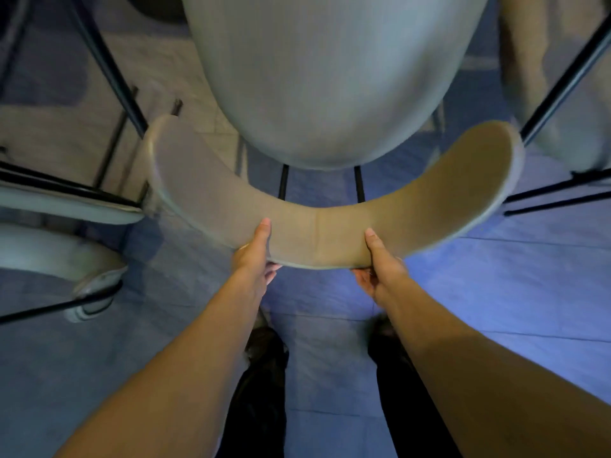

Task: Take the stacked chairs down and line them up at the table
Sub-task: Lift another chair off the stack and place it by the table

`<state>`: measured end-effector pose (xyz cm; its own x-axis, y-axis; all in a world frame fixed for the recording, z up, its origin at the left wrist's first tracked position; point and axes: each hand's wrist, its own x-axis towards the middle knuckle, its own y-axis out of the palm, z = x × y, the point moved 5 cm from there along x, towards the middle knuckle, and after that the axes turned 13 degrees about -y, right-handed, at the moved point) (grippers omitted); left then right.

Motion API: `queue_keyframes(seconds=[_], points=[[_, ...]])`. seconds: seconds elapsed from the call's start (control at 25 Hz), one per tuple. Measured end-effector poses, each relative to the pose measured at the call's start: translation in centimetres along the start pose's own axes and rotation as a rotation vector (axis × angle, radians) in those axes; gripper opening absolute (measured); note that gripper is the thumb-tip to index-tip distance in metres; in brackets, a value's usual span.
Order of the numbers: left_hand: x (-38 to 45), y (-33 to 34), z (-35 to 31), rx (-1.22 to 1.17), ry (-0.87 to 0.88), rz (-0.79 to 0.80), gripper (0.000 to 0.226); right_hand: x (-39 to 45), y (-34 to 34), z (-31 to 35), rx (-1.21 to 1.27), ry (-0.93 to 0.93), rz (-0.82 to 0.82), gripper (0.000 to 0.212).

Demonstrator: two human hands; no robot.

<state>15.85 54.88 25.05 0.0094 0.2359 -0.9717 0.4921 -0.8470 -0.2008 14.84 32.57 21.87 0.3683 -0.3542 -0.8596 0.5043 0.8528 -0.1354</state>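
Chair [330, 104] held by its curved backrest [317, 236], seen from above by the person carrying it. Left hand [254, 256] and right hand [380, 262] each clamp the lower edge of the backrest near its middle, one on either side of the central seam: thumbs lie flat on the upper face, fingers [272, 271] curl beneath and are mostly hidden. The two grips sit close together, well inboard of the backrest's rounded ends.

Beyond the hands, two dark uprights [283, 181] join the backrest to the pale rounded seat, which fills the upper centre of the view. Whether the chair's feet touch the tiled floor [496, 292] cannot be told; its legs are out of sight below the seat. To the left, a neighbouring chair [66, 206] with dark metal legs [109, 67] stands just beside the backrest's left end; to the right, another dark leg [562, 84] stands just beside its right end. No table is clearly identifiable.

Judgement: the step in hand is guiding this chair into its place between its neighbours. A narrow central grip gives little control over twist, so the chair should be kept square and moved straight forward, watching both backrest ends for contact with the adjacent frames, then set down on all feet together.
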Motion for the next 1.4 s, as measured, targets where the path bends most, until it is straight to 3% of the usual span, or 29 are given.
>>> queue_keyframes(seconds=[0.16, 0.32, 0.44, 0.72, 0.92, 1.08, 1.28, 1.4], points=[[-8.7, -0.5, -3.5, 0.092, 0.12, -0.043, 0.03, -6.6, -0.5, 7.3, -0.044, -0.074, 0.04, 0.054], [-14.6, -0.8, -6.3, 0.183, 0.115, -0.025, 0.034, -11.4, -0.3, 11.8, -0.052, -0.095, 0.08, 0.035], [-17.3, -1.0, -7.4, 0.231, 0.074, 0.013, 0.037, -13.3, -0.3, 13.5, -0.085, -0.094, 0.098, 0.043], [-20.0, -1.0, -7.8, 0.193, 0.017, 0.009, 0.042, -14.5, -1.4, 15.5, -0.106, -0.078, 0.062, 0.048], [-22.5, -0.4, -9.0, 0.152, 0.009, 0.033, 0.019, -15.1, -1.1, 17.2, -0.145, -0.092, 0.059, 0.045], [-24.0, 0.6, -10.4, 0.167, 0.023, 0.042, 0.027, -15.1, -0.4, 19.9, -0.275, -0.099, 0.06, 0.037], [-24.1, 1.8, -13.1, 0.155, 0.076, 0.051, 0.015, -14.8, 0.1, 23.4, -0.563, -0.122, -0.013, 0.059], [-24.4, 2.8, -14.9, 0.159, 0.094, 0.08, 0.012, -14.4, 1.7, 25.0, -0.475, -0.124, -0.004, 0.058]])
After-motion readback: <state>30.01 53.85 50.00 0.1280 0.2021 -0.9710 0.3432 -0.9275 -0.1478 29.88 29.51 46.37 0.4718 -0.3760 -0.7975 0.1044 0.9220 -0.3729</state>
